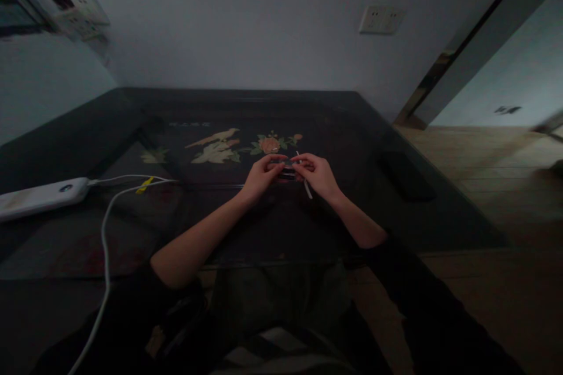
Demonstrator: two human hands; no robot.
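My left hand (259,177) and my right hand (317,174) meet over the middle of a dark glass-topped table (132,123). Between their fingertips they pinch a small dark object (287,171); the dim light hides what it is. A thin white stick (304,179) passes through the fingers of my right hand and slants down toward me. Both forearms are bare, with dark sleeves pushed up near the elbows.
A white power bank (41,197) lies at the table's left edge with white cables (105,228) running toward me. A dark flat phone-like thing (407,176) rests at the right. Bird and flower artwork (220,145) shows under the glass. Wall sockets (380,19) behind; wooden floor right.
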